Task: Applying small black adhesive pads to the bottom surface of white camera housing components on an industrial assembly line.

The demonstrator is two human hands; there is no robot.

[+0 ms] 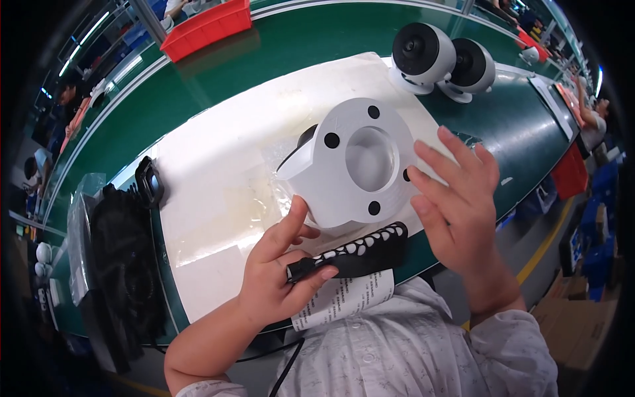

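The left hand holds a black, white-spotted piece near a white housing, the right hand splayed beside it.

We see a green-topped workbench with a metal post at its far left. Beyond its right side, we find a yellow line running along the grey floor, and at upper left a fluorescent tube glows white.
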